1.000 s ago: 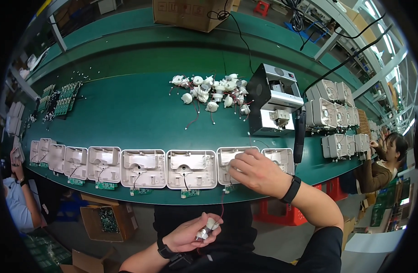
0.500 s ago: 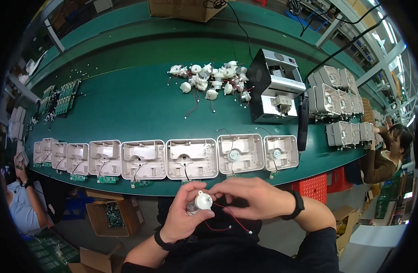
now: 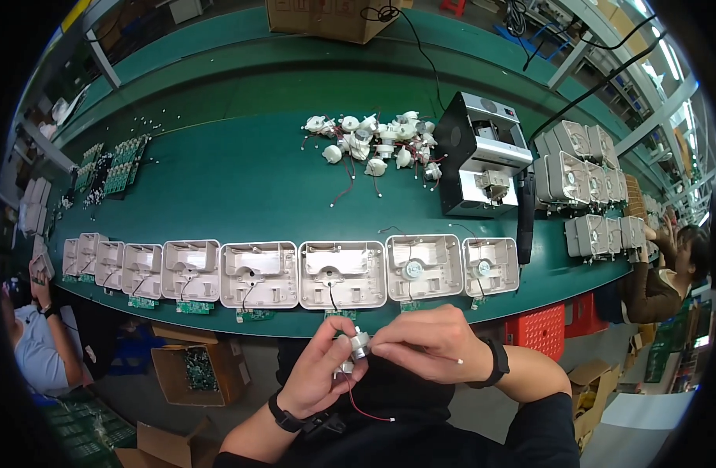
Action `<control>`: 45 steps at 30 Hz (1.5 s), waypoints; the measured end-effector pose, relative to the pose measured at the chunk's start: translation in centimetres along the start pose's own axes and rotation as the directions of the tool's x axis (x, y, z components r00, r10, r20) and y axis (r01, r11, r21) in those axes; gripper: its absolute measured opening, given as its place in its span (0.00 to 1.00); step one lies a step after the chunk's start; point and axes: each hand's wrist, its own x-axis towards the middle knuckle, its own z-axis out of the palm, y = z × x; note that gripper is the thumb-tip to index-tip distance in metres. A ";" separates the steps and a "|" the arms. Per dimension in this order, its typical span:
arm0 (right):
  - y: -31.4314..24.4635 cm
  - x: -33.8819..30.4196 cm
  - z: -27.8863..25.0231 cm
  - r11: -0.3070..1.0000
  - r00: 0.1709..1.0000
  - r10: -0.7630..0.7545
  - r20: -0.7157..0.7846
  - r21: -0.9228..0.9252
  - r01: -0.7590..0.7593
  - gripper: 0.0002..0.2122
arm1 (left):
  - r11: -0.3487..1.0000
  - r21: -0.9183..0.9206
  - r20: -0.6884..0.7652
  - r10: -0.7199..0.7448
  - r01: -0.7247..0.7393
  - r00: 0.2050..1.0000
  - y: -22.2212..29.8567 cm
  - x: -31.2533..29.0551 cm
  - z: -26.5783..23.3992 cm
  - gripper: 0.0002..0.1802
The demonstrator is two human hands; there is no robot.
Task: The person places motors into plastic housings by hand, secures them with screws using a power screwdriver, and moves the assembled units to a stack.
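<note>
My left hand [image 3: 317, 376] is closed round a small white round part with thin wires [image 3: 359, 344], held upright above my lap at the bench edge. One red wire with a white plug hangs below it. The fingers of my right hand [image 3: 432, 343] are pinched together against the right side of this part; their tips partly hide it. A small white plug [image 3: 460, 361] shows beneath the right hand. Just beyond my hands stands a row of open white plastic housings [image 3: 342, 300], with green circuit boards at their near edges. Two housings at the right hold a round disc-like part [image 3: 411, 270].
A pile of similar white wired parts [image 3: 376, 167] lies mid-bench, beside a black and silver machine [image 3: 486, 156]. Stacked housings [image 3: 572, 183] stand at the right, circuit boards [image 3: 128, 164] at the far left. Co-workers sit on both sides. A red stool [image 3: 535, 331] is below the bench edge.
The white part has been turned in my left hand, and its round face no longer points upward. My right fingertips have come in against it. The view has shifted slightly.
</note>
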 end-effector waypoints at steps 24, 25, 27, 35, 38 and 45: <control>2.5 5.5 2.7 0.862 0.989 -0.052 0.138 -0.494 0.114 0.13 | 0.998 0.046 -0.408 0.061 -0.046 0.911 2.5 -3.6 0.0 0.23; 2.9 5.8 2.9 0.872 0.980 0.017 0.197 -0.482 0.082 0.14 | 0.996 0.081 -0.368 0.063 -0.035 0.928 2.9 -4.3 -0.3 0.21; 4.3 6.1 3.3 0.854 0.974 -0.032 0.225 -0.501 0.144 0.14 | 0.988 0.151 -0.290 0.061 -0.017 0.955 3.5 -5.5 -0.8 0.18; 4.7 6.9 3.8 0.687 0.939 -0.162 0.303 -0.649 0.328 0.12 | 0.998 -0.010 -0.190 0.063 -0.066 0.980 4.1 -6.8 -2.0 0.21; 3.8 7.1 3.6 0.673 0.940 -0.212 0.268 -0.657 0.339 0.16 | 0.988 0.126 -0.188 0.110 -0.087 0.976 4.1 -6.9 -2.0 0.22; -3.0 4.2 2.8 0.969 0.996 -0.007 0.093 -0.245 0.030 0.17 | 0.905 0.383 -0.099 0.240 -0.186 0.966 4.6 -6.9 -0.1 0.24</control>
